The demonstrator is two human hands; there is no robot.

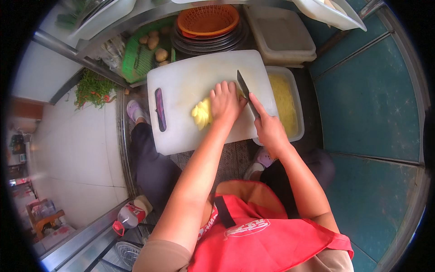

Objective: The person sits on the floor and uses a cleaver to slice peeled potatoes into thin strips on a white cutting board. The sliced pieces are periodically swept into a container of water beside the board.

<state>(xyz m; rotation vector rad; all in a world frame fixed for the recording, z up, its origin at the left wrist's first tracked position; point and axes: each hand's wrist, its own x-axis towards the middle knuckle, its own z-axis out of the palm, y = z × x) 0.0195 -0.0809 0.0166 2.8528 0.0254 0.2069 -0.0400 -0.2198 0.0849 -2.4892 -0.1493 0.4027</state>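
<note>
A white plastic cutting board (183,74) lies before me. On it, pale yellow potato slices (202,114) fan out to the left of my left hand (226,102). That hand presses down over the potato, fingers pointing away from me, and hides most of it. A bit of yellow shows between its fingertips and the blade. My right hand (270,131) grips a kitchen knife (243,83), its index finger laid along the blade's spine. The blade stands just right of my left hand, tip pointing away. Its lower edge is hard to see.
A plastic tub (299,115) of yellow shreds sits partly under the board's right side. Beyond are a green basket (131,64) with potatoes (161,54), orange colanders (208,20) and lidded boxes (285,34). Green and red chillies (93,88) lie left; a bottle (131,214) stands lower left.
</note>
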